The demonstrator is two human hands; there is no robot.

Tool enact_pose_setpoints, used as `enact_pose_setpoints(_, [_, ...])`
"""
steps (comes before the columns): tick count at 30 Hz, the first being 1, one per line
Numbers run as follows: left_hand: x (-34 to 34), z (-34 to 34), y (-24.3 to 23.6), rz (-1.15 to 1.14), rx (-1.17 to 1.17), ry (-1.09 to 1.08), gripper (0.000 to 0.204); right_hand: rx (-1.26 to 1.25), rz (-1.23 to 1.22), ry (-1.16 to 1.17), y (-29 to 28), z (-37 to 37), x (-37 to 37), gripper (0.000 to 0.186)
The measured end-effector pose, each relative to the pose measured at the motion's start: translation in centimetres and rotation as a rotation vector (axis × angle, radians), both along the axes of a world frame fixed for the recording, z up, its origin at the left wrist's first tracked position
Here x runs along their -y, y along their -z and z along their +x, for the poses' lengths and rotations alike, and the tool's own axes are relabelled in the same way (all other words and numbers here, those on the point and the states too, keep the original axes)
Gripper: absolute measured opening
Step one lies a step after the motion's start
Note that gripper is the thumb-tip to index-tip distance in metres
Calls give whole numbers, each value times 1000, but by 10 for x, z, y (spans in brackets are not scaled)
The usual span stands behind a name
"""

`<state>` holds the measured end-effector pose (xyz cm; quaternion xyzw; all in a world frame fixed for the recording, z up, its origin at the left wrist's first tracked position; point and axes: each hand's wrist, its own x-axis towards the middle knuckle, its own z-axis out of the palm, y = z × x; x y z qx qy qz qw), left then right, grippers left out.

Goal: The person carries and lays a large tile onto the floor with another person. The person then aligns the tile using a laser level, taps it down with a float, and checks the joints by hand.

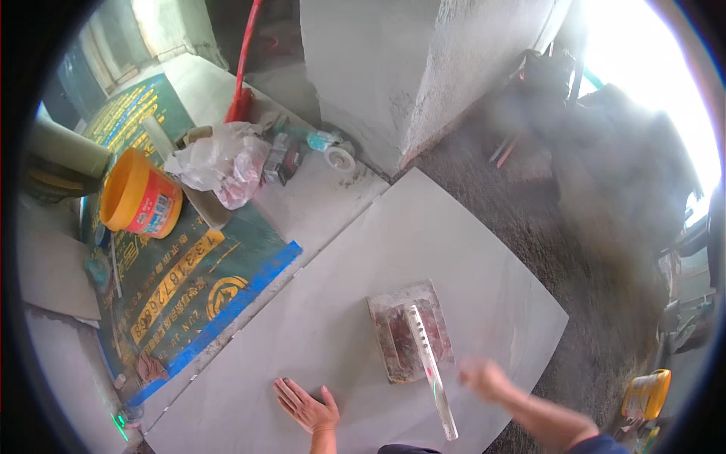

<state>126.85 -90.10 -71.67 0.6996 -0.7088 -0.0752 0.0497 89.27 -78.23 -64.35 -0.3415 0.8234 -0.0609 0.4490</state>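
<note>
My left hand (306, 407) lies flat on a large grey floor tile (484, 265), its fingers stretched out and nothing in it. To the right, my right hand (488, 380) is smeared by motion above the tile, so its fingers cannot be made out. Between the two hands, nearer the right one, a worn square pad (395, 344) with a dark reddish middle rests on the tile. A silvery bar (429, 363) with a row of dark holes lies slanted across the pad, its lower end reaching toward me.
Rough dark mortar (522, 219) borders the tile's right side. A pale wall corner (401, 91) rises beyond it. At left, green sheeting (257, 250) edged with blue tape carries a yellow bucket (125, 197). Beside that are a plastic bag (223, 163) and a tape roll (339, 158). Another yellow bucket (645, 395) stands lower right.
</note>
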Motion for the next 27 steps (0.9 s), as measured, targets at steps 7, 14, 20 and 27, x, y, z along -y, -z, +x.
enact_pose_setpoints(7, [4, -7, -17, 81, -45, -54, 94, 372, -58, 485, -81, 69, 29, 36])
enact_pose_setpoints(14, [5, -8, -15, 58, -60, -77, 93, 139, -666, 807, -170, 24, -154, 53])
enact_pose_setpoints(20, [10, -10, -18, 72, -58, -87, 92, -125, -188, 681, -15, 17, -79, 49])
enact_pose_setpoints(27, [18, -4, -23, 117, -11, -59, 94, 289, -346, 651, -134, -46, 11, 61])
